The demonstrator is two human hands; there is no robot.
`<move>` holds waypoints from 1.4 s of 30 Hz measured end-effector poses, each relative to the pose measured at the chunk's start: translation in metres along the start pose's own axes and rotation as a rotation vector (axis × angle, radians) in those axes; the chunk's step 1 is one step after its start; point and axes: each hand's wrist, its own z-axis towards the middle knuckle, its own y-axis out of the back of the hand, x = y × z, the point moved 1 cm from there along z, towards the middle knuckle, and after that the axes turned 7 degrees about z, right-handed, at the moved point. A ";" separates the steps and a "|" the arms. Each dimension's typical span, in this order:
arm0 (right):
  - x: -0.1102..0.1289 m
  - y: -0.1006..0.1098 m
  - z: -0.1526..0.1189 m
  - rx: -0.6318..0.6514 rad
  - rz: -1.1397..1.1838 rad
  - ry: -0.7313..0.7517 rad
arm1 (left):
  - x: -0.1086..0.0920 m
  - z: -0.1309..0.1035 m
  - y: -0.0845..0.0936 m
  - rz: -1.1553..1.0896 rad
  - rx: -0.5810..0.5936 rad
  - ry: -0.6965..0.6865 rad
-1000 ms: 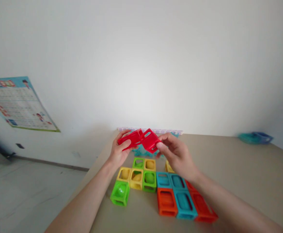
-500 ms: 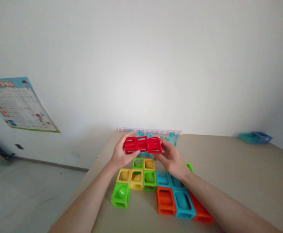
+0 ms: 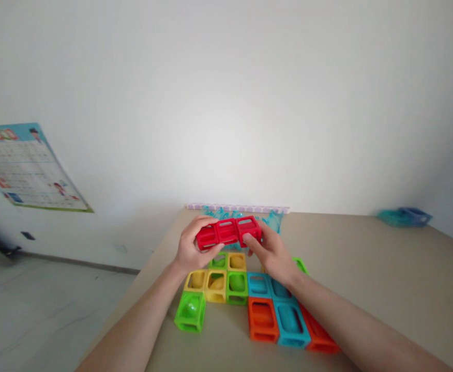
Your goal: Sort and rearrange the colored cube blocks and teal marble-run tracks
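Note:
A row of three joined red cubes (image 3: 227, 232) with open frame sides is held above the table. My left hand (image 3: 194, 247) grips its left end, and my right hand (image 3: 273, 253) grips its right end, thumb on the front of the end cube. Below lie joined cubes: yellow (image 3: 216, 285) and green (image 3: 237, 287) ones at the left and middle, blue ones (image 3: 292, 323) and orange-red ones (image 3: 263, 319) at the right. A green cube (image 3: 190, 310) with a ball inside sits at the front left. My right hand and forearm hide some of the right-hand cubes.
Behind the hands lies a crinkled clear-blue plastic piece (image 3: 275, 221), near a purple patterned strip (image 3: 238, 208) by the wall. Blue-green items (image 3: 405, 217) rest at the table's far right. A poster (image 3: 32, 168) hangs on the left wall.
The red row has tilted, its right end now slightly higher. My right thumb has come onto the front of the end cube. The whole view has shifted slightly.

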 end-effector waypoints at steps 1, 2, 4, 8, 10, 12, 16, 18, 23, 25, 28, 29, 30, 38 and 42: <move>-0.003 0.000 0.000 0.003 0.010 0.005 | 0.000 -0.001 0.000 -0.028 -0.002 0.040; -0.005 -0.001 0.000 0.001 0.019 0.012 | 0.001 -0.002 0.000 -0.063 -0.002 0.085; -0.009 -0.001 0.000 -0.023 0.044 0.036 | 0.003 -0.003 0.000 -0.142 0.000 0.160; -0.008 -0.001 -0.001 -0.075 0.145 0.118 | 0.008 -0.002 0.000 -0.266 0.057 0.201; -0.002 0.000 -0.001 -0.046 0.134 0.137 | 0.008 -0.001 -0.001 -0.279 0.099 0.207; 0.004 0.001 -0.002 0.009 0.063 0.149 | 0.007 0.000 0.000 -0.264 0.129 0.200; 0.007 0.003 -0.003 0.049 -0.012 0.160 | 0.005 0.002 0.003 -0.237 0.162 0.156; 0.005 0.002 -0.003 0.043 0.003 0.157 | 0.006 0.002 0.005 -0.256 0.186 0.157; 0.004 0.000 -0.004 0.011 0.005 0.165 | 0.011 0.001 0.007 -0.302 0.130 0.213; 0.006 0.000 -0.004 -0.013 -0.007 0.145 | 0.013 0.000 0.007 -0.309 0.088 0.220; 0.007 0.000 -0.005 -0.018 -0.025 0.113 | 0.014 0.000 0.005 -0.319 0.087 0.195; 0.008 0.000 -0.005 -0.012 -0.036 0.113 | 0.014 0.000 0.004 -0.331 0.086 0.192; 0.009 0.001 -0.005 -0.004 -0.058 0.127 | 0.015 0.000 0.003 -0.352 0.077 0.200; 0.017 0.001 -0.004 0.096 -0.313 0.422 | 0.018 0.003 -0.002 -0.608 0.099 0.408; 0.011 0.000 -0.003 0.005 -0.134 0.244 | 0.013 0.001 -0.001 -0.730 0.210 0.353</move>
